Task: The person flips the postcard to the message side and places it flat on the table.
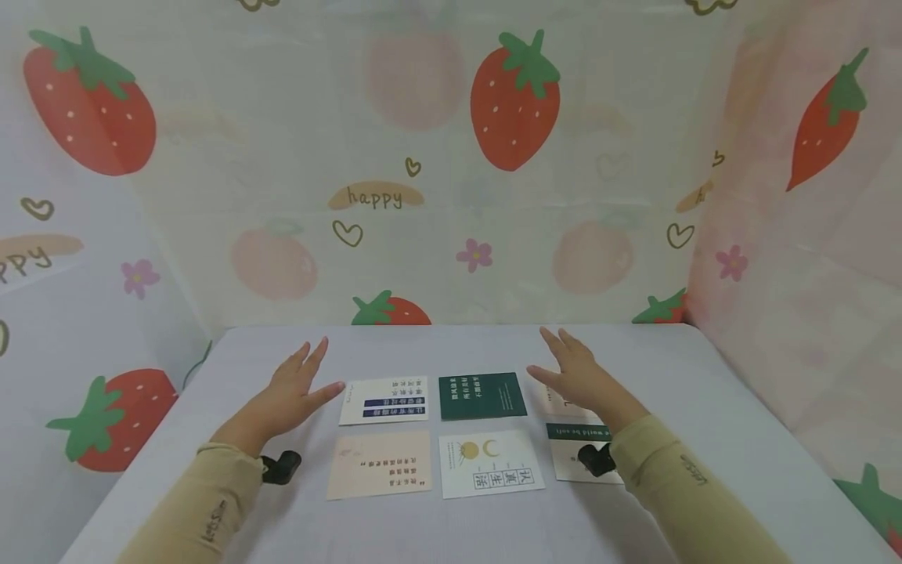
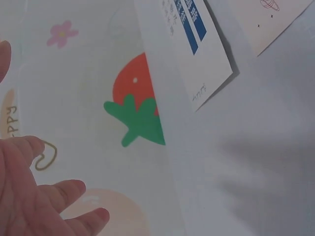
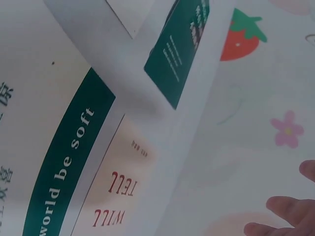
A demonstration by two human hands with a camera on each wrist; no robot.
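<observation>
Behind one of the hands (image 1: 586, 382), a half-hidden pinkish card (image 1: 561, 404)

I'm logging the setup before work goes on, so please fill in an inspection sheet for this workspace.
Surface: white table, far edge against the backdrop.
Job's things: six printed cards in two rows of three: white-and-blue card, green card, red-lettered card; nearer, pink card, sun-and-moon card, green-banded card.
Clutter: nothing seen.
Left hand: fingers spread, holding nothing, beside the white-and-blue card.
Right hand: fingers extended, holding nothing, partly hiding the red-lettered card.
Cables: thin dark strand by the table's left edge; cannot tell whether it is a cable.
Surroundings: strawberry-print cloth behind and at both sides.
</observation>
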